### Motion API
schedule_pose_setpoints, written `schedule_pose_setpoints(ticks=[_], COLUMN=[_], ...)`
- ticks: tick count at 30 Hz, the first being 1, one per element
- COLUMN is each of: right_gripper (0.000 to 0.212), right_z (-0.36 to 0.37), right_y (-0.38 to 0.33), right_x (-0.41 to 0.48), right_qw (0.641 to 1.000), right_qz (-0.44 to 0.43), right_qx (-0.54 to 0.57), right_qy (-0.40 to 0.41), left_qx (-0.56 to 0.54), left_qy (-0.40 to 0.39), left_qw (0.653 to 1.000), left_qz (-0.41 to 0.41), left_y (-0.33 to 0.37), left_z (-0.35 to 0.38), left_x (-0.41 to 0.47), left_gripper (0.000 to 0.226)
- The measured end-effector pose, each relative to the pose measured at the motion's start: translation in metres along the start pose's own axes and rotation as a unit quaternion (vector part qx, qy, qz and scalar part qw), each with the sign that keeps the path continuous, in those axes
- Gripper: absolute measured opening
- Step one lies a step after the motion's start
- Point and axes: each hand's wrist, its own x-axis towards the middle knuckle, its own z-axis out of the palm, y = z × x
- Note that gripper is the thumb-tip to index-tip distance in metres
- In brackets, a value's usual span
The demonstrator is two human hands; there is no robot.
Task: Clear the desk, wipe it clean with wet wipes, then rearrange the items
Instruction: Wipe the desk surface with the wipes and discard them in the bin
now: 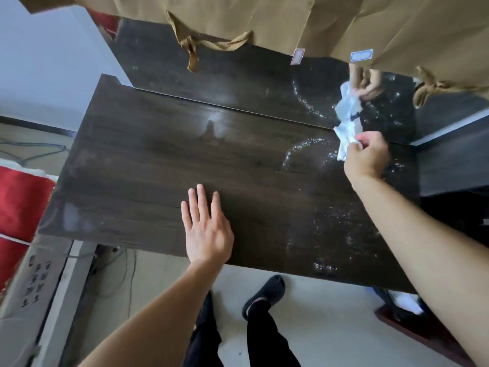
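Stands over a dark wood-grain desk [158, 160], looking down. Rests the left hand [206, 231] flat on the desktop near the front edge, a little left of centre, with the fingers straight and slightly spread and nothing held. Reaches the right hand [367, 157] out to the far right of the desk and pinches a crumpled white wet wipe [346, 136] between the thumb and curled fingers. Holds the wipe at the back edge of the desktop, just where it meets a glossy dark back panel [238, 75]; cannot tell whether the wipe touches the wood. Shows the hand and wipe mirrored in that panel. Shows curved wet streaks [299, 147] and scattered droplets across the right part of the desktop, close to the wipe and down toward the front edge.

Shows brown paper bags [264, 19] with cloth handles hanging over the panel's top edge. Shows a dark shoe [267, 292] on pale floor below the desk. Shows red cloth [21, 197] and a cardboard box [31, 287] with handwriting to the left.
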Motion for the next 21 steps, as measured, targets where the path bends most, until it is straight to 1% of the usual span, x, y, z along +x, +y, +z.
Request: schedule_pose_setpoints(ticks=[3,5,6,7,9,10,11,13,14,15,16,17,19,20,21], right_gripper=[0.029,0.027,0.025,0.025,0.029,0.031,0.030,0.022,0.020,0.020,0.022,0.023,0.027,0.029,0.031], right_z=[0.026,0.043,0.051,0.058,0.064,0.061,0.055,0.037,0.024,0.012,0.005,0.005,0.022,0.034,0.045], right_y=[0.005,0.006,0.004,-0.001,-0.015,-0.018,-0.018,-0.009,-0.002,0.001,0.001,-0.002,-0.010,-0.014,-0.019], right_x=[0.032,0.033,0.028,0.020,-0.002,-0.014,-0.027,-0.055,-0.065,-0.069,-0.065,-0.054,-0.023,-0.007,0.002], right_qw=[0.997,0.994,0.993,0.992,0.979,0.963,0.939,0.870,0.841,0.820,0.813,0.828,0.899,0.927,0.943], right_qz=[0.041,0.041,0.021,-0.017,-0.125,-0.182,-0.242,-0.344,-0.359,-0.346,-0.321,-0.300,-0.264,-0.234,-0.210], right_qx=[-0.057,-0.082,-0.093,-0.102,-0.106,-0.114,-0.141,-0.191,-0.174,-0.134,-0.093,-0.067,-0.061,-0.066,-0.072], right_qy=[-0.037,-0.060,-0.065,-0.075,-0.123,-0.161,-0.198,-0.297,-0.366,-0.435,-0.477,-0.469,-0.343,-0.285,-0.249], left_qx=[0.011,0.021,0.026,0.029,0.031,0.030,0.029,0.027,0.027,0.028,0.029,0.029,0.028,0.026,0.025], left_qy=[0.002,-0.002,-0.004,-0.003,0.000,0.000,0.000,0.004,0.004,0.005,0.007,0.007,0.004,0.005,0.006], left_qw=[1.000,1.000,1.000,1.000,0.999,0.999,0.999,0.999,0.999,0.999,0.999,0.999,0.999,0.999,0.999], left_qz=[-0.001,-0.007,-0.010,-0.011,-0.016,-0.019,-0.022,-0.025,-0.026,-0.030,-0.033,-0.034,-0.033,-0.034,-0.035], left_y=[0.004,0.005,0.005,0.006,0.009,0.010,0.012,0.014,0.015,0.015,0.015,0.016,0.016,0.017,0.017], left_z=[-0.001,-0.002,-0.003,-0.005,-0.008,-0.009,-0.011,-0.013,-0.014,-0.014,-0.014,-0.015,-0.015,-0.016,-0.016], left_x=[0.000,0.000,0.000,0.001,0.003,0.002,0.002,0.002,0.003,0.003,0.004,0.004,0.003,0.004,0.004], left_gripper=[0.050,0.050,0.050,0.050,0.049,0.049,0.049,0.049,0.049,0.049,0.049,0.050,0.051,0.051,0.051])
